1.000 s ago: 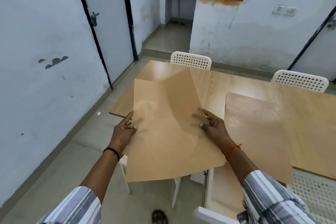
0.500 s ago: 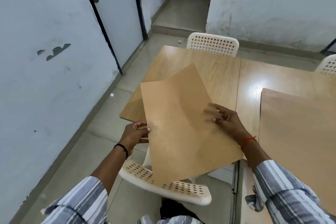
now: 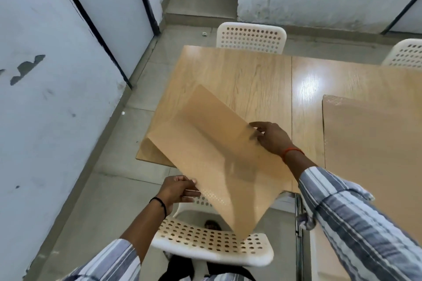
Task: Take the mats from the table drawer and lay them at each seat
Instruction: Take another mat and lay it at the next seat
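Mat (image 3: 212, 159) now lower, far end nearing table (image 3: 251, 80); left hand (image 3: 178, 189) pinches near edge, right hand (image 3: 270, 137) grips right edge; long axis tilted toward upper left.

— Where do we hold the mat (image 3: 205, 155)?
— Over the table's (image 3: 239, 75) near-left corner, left hand (image 3: 177, 190) at its near edge, right hand (image 3: 270, 137) at its right edge.
— And around us?
— A chair (image 3: 212, 244) below us, another (image 3: 251, 35) across the table, a second mat (image 3: 374, 143) lying to our right.

glossy wood table (image 3: 239, 70), perforated plastic chair (image 3: 212, 244)
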